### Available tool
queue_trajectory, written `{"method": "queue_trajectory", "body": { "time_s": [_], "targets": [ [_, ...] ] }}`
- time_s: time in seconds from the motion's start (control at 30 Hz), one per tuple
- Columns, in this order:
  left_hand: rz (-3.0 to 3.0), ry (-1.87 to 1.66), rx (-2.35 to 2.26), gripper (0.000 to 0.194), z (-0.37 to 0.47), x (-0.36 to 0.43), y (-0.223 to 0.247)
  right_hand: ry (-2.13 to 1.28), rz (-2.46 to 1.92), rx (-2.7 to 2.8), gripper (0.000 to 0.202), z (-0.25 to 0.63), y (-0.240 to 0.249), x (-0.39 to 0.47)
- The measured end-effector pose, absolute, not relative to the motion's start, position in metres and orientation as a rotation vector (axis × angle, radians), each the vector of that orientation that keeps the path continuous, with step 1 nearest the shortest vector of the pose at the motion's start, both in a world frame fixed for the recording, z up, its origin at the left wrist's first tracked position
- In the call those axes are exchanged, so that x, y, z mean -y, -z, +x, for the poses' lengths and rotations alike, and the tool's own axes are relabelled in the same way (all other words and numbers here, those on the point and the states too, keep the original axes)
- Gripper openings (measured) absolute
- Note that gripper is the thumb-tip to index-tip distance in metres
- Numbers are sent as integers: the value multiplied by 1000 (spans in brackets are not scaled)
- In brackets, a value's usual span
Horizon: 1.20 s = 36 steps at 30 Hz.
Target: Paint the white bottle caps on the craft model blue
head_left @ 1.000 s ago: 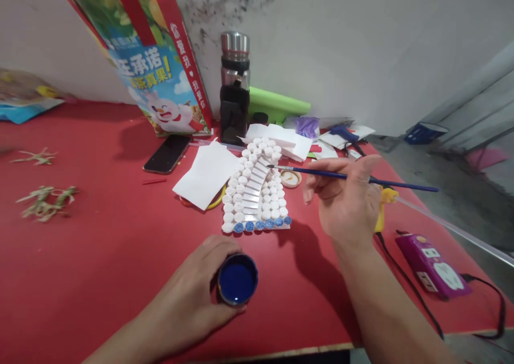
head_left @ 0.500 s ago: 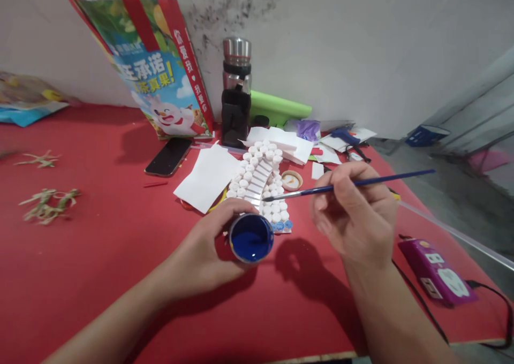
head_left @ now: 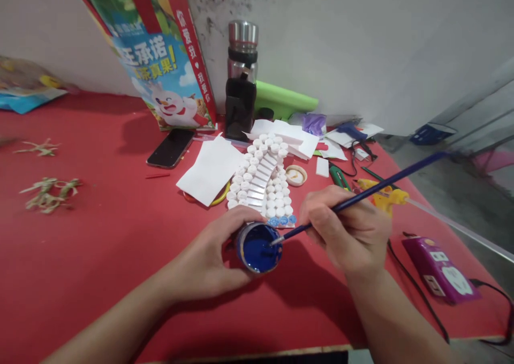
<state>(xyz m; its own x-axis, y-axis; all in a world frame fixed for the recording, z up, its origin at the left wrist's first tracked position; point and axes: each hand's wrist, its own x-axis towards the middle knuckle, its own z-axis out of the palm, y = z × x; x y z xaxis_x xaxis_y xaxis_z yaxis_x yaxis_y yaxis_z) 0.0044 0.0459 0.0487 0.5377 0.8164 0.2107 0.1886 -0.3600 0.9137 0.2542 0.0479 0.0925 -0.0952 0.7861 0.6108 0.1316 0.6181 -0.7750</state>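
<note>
Left hand (head_left: 209,257) is curled round the paint pot (head_left: 241,248), right hand (head_left: 341,225) pinches the brush (head_left: 385,183), tip inside. Disc model (head_left: 261,179) sits just behind the pot: visible front-row discs blue, rest white, so painting looks barely started imo.

A red tabletop (head_left: 100,235) is running along a pale, dark-smudged wall (head_left: 361,48), while grey floor (head_left: 461,192) is showing beyond the right edge.
</note>
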Motion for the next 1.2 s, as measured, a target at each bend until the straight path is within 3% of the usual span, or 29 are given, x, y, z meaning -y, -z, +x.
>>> {"method": "queue_trajectory", "body": {
  "time_s": [0.13,1.2],
  "targets": [
    [1836,-808,-801,56,7,-47,-48,-680,-750,1616,25,249,-93,-50],
    [1752,-809,-810,62,7,-48,-41,-660,-848,1659,32,244,-87,-57]
  ]
}}
